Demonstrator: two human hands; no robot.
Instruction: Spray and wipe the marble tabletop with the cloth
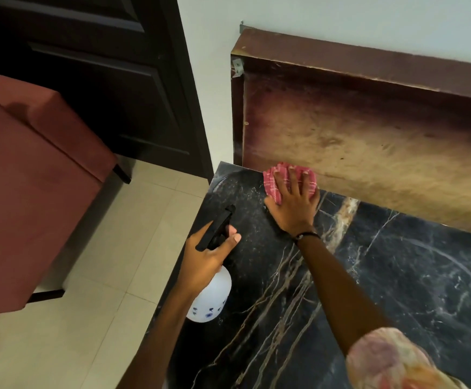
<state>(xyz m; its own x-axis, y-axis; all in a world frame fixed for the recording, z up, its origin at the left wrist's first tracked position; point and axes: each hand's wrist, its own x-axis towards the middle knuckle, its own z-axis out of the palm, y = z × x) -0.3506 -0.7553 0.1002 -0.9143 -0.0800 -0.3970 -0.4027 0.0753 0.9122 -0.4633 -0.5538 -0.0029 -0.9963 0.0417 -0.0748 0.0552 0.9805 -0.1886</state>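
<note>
The black marble tabletop (397,276) with white and tan veins fills the lower right. A pink checked cloth (273,181) lies bunched at its far left corner, against the back panel. My right hand (293,203) presses flat on the cloth with fingers spread. My left hand (209,256) grips the black trigger head of a white spray bottle (211,299), held over the table's left edge with the nozzle pointing toward the far corner. A dark band circles my right wrist.
A brown wooden panel (368,130) stands on the wall right behind the table. A red upholstered seat (32,192) sits left on the beige tile floor (110,276). A dark door (102,80) is behind it.
</note>
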